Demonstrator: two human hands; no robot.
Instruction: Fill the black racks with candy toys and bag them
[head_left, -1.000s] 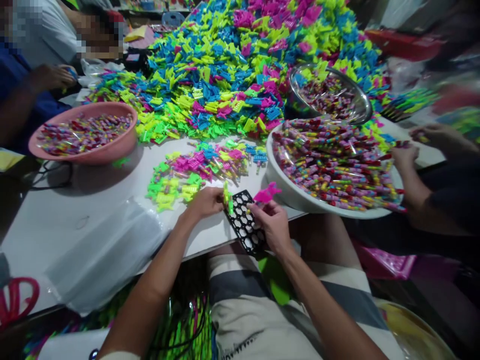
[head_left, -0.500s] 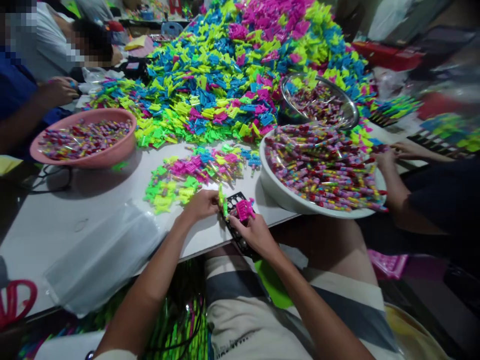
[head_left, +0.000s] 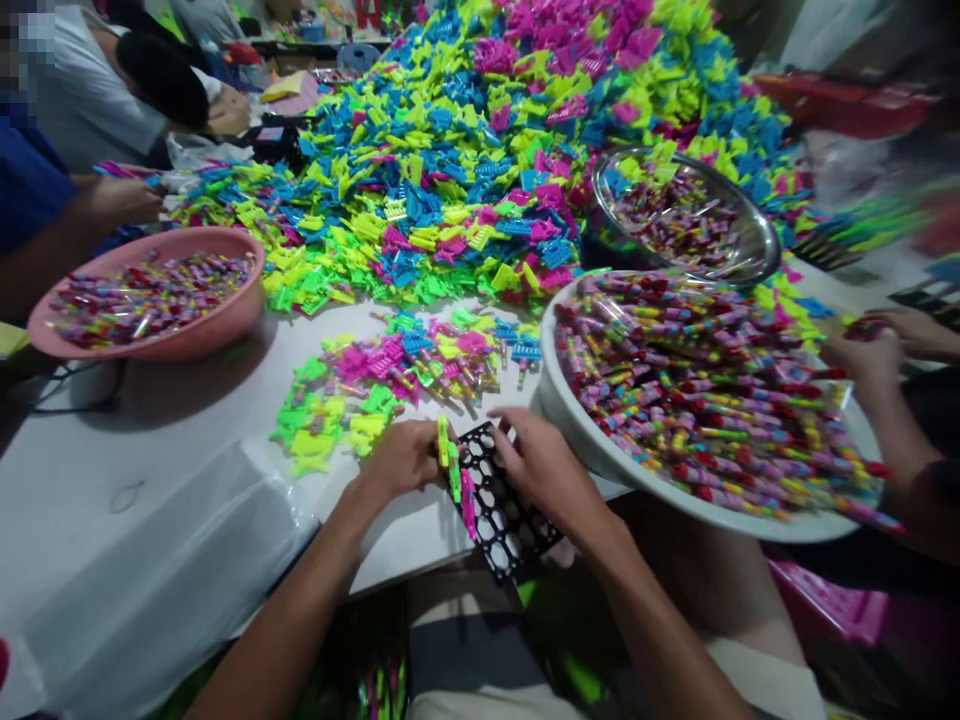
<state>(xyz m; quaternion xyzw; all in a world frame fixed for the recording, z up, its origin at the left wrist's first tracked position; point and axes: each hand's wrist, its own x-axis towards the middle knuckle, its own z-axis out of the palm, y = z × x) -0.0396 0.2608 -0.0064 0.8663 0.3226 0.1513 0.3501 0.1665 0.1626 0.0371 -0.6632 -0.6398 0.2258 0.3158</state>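
A black perforated rack [head_left: 516, 520] slants between my hands at the table's front edge. Along its left side stand a yellow plastic piece [head_left: 443, 440], a green piece [head_left: 454, 472] and a pink piece [head_left: 469, 505]. My left hand [head_left: 405, 458] has its fingers closed around the upper left corner of the rack, close against the yellow piece. Over the upper right of the rack, my right hand [head_left: 541, 460] reaches with thumb and forefinger apart, nothing between them. Just beyond lies a small heap of coloured pieces with clear tubes [head_left: 442, 350].
A white basin [head_left: 600, 455] full of candy-filled tubes stands close to my right hand. Behind it is a metal bowl [head_left: 769, 235]; a pink basin [head_left: 225, 320] stands left. A huge heap of plastic pieces [head_left: 420, 190] fills the back. Clear plastic bags [head_left: 172, 590] lie front left. Co-workers sit either side.
My right hand has let go of the pink piece, now upright at the rack's left side, and has moved right. More of the rack shows. The view has shifted.
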